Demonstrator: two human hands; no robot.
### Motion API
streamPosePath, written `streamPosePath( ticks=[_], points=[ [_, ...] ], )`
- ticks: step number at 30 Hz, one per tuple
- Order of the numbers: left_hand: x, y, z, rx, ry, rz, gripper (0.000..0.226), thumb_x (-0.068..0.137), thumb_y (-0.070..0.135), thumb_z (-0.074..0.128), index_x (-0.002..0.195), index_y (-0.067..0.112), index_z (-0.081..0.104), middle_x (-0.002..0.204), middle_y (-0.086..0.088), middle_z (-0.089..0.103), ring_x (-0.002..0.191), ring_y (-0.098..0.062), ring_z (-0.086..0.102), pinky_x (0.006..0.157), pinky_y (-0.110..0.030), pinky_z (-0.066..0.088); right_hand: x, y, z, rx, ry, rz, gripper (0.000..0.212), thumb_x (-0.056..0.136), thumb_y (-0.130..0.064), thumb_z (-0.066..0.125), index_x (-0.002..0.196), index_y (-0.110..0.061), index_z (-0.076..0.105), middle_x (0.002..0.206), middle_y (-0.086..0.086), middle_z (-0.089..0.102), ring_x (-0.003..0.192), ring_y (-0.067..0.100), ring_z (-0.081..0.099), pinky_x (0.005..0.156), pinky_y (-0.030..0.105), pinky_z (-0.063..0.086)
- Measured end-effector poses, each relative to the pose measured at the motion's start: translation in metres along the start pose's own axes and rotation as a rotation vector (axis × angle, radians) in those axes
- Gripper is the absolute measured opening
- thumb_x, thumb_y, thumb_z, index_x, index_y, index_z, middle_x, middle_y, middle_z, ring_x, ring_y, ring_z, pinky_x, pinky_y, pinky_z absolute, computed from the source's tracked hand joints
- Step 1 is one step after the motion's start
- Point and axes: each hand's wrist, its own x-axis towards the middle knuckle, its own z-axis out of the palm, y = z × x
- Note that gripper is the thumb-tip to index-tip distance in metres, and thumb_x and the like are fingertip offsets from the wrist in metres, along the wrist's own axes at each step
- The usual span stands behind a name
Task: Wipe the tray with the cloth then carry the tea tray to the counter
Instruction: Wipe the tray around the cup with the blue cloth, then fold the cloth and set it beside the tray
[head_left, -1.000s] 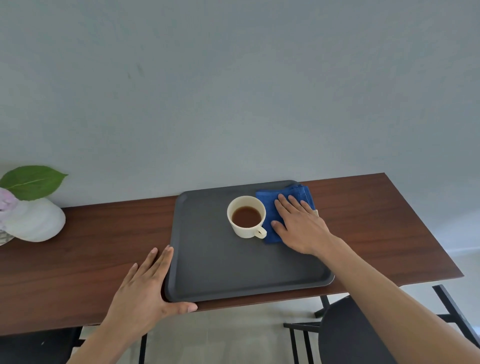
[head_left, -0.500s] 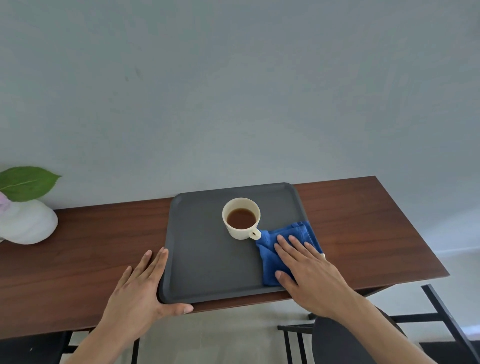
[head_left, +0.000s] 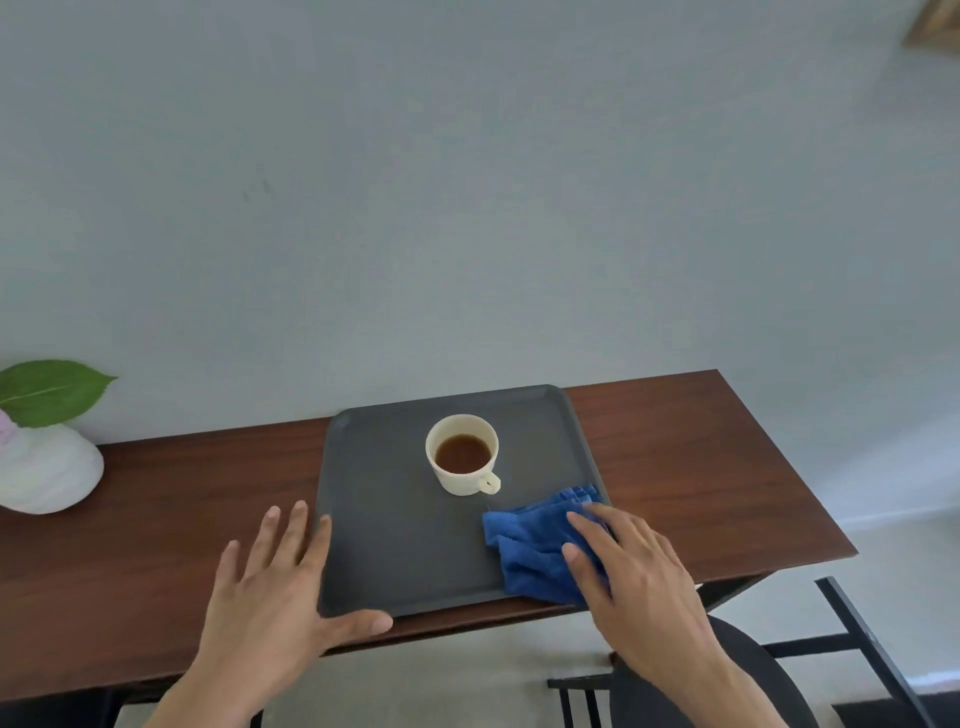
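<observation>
**Wiping round the cup**

Our right hand (head_left: 631, 574) presses flat, fingers spread, on the blue cloth (head_left: 535, 551) at the tray (head_left: 395, 525)'s near right corner. Left hand (head_left: 270, 587), open, braces the left rim. We sweep gently, clear of the tea cup (head_left: 464, 454).

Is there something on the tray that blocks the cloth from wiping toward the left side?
Nothing on the near strip. The cup of tea stands farther back on the tray, beyond the cloth under the right hand.
</observation>
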Motion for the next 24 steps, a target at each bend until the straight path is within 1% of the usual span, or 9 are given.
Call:
streamPosePath(
  ticks=[1, 3, 6, 9, 11, 14, 18, 22, 24],
  points=[
    [-0.003, 0.013, -0.002, -0.007, 0.087, 0.036, 0.127, 0.065, 0.108, 0.015, 0.161, 0.025, 0.026, 0.169, -0.003, 0.023, 0.156, -0.024, 0.02, 0.121, -0.052, 0.027, -0.002, 0.007, -0.003, -0.019, 0.076, 0.046, 0.046, 0.103, -0.052, 0.039, 0.138, -0.029, 0.058, 0.134, -0.009, 0.058, 0.12, 0.016, 0.056, 0.096, 0.034, 0.049],
    [-0.008, 0.046, -0.001, -0.135, 0.222, 0.088, 0.103, 0.08, 0.098, 0.018, 0.148, 0.027, 0.051, 0.146, 0.006, 0.057, 0.133, -0.018, 0.052, 0.105, -0.043, 0.048, -0.006, 0.017, -0.009, -0.078, 0.062, 0.157, 0.05, 0.1, -0.056, 0.038, 0.138, -0.03, 0.056, 0.117, -0.005, 0.058, 0.103, 0.019, 0.058, 0.079, 0.035, 0.052],
    [-0.001, 0.098, 0.007, -0.421, 0.142, 0.066, 0.078, 0.089, 0.088, 0.029, 0.142, 0.036, 0.052, 0.117, 0.022, 0.06, 0.106, -0.003, 0.058, 0.09, -0.036, 0.053, -0.008, 0.023, -0.01, -0.038, -0.049, 0.277, 0.054, 0.099, -0.062, 0.037, 0.143, -0.033, 0.048, 0.116, -0.004, 0.058, 0.104, 0.018, 0.063, 0.072, 0.031, 0.051],
    [0.013, 0.133, 0.011, -0.602, 0.015, 0.002, 0.058, 0.093, 0.076, 0.044, 0.127, 0.032, 0.059, 0.096, 0.019, 0.066, 0.094, -0.003, 0.062, 0.088, -0.039, 0.054, -0.008, 0.024, -0.005, 0.023, -0.077, 0.303, 0.054, 0.099, -0.061, 0.04, 0.143, -0.029, 0.048, 0.12, -0.005, 0.063, 0.103, 0.016, 0.066, 0.072, 0.028, 0.049],
    [0.019, 0.147, 0.011, -0.655, -0.036, -0.036, 0.047, 0.092, 0.072, 0.05, 0.121, 0.036, 0.06, 0.093, 0.018, 0.068, 0.094, -0.007, 0.064, 0.088, -0.041, 0.056, -0.008, 0.025, -0.001, 0.057, -0.069, 0.322, 0.055, 0.099, -0.061, 0.042, 0.141, -0.027, 0.051, 0.12, -0.005, 0.065, 0.102, 0.016, 0.066, 0.076, 0.03, 0.051],
    [0.022, 0.159, 0.01, -0.726, -0.049, -0.073, 0.051, 0.091, 0.062, 0.064, 0.132, 0.033, 0.054, 0.107, 0.019, 0.064, 0.101, -0.011, 0.062, 0.088, -0.034, 0.049, -0.006, 0.025, 0.004, 0.105, -0.07, 0.345, 0.054, 0.098, -0.061, 0.044, 0.136, -0.023, 0.052, 0.113, -0.004, 0.066, 0.099, 0.017, 0.065, 0.079, 0.033, 0.054],
    [0.025, 0.168, 0.01, -0.868, -0.065, -0.102, 0.057, 0.086, 0.041, 0.08, 0.135, 0.025, 0.055, 0.095, 0.024, 0.057, 0.093, -0.005, 0.058, 0.084, -0.025, 0.05, -0.002, 0.025, 0.003, 0.197, -0.097, 0.383, 0.043, 0.097, -0.058, 0.05, 0.123, -0.024, 0.056, 0.103, -0.007, 0.065, 0.089, 0.012, 0.062, 0.076, 0.03, 0.054],
    [0.023, 0.169, 0.01, -0.962, -0.036, -0.136, 0.066, 0.083, 0.035, 0.084, 0.139, 0.03, 0.05, 0.091, 0.011, 0.068, 0.084, -0.004, 0.067, 0.062, -0.013, 0.052, 0.001, 0.025, 0.001, 0.254, -0.065, 0.412, 0.033, 0.096, -0.049, 0.059, 0.115, -0.023, 0.062, 0.093, -0.011, 0.063, 0.084, 0.009, 0.058, 0.066, 0.022, 0.042],
    [0.02, 0.169, 0.014, -0.981, -0.046, -0.145, 0.069, 0.083, 0.034, 0.084, 0.141, 0.033, 0.046, 0.096, 0.012, 0.067, 0.087, -0.003, 0.066, 0.072, -0.02, 0.057, 0.001, 0.024, 0.002, 0.285, -0.046, 0.419, 0.031, 0.096, -0.043, 0.062, 0.117, -0.02, 0.064, 0.093, -0.011, 0.062, 0.085, 0.008, 0.056, 0.066, 0.02, 0.04]
  ],
)
